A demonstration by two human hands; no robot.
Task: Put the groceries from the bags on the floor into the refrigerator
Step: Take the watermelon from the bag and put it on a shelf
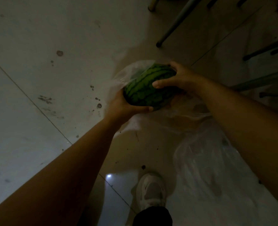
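Observation:
A striped green watermelon (148,86) is held above the floor between both hands. My left hand (123,106) cups its lower left side, thumb curled along the bottom. My right hand (175,78) grips its upper right side, thumb on top and fingers curled over the far end. A thin clear plastic bag (126,74) clings to the melon's far left side. A larger clear plastic bag (205,160) lies crumpled on the floor below and to the right; what it holds cannot be made out in the dim light.
The floor (37,79) is pale tile with dark stains and grout lines. Several dark chair or table legs (175,22) stand at the upper right. My white shoe (151,191) is planted near the bottom centre, beside the floor bag.

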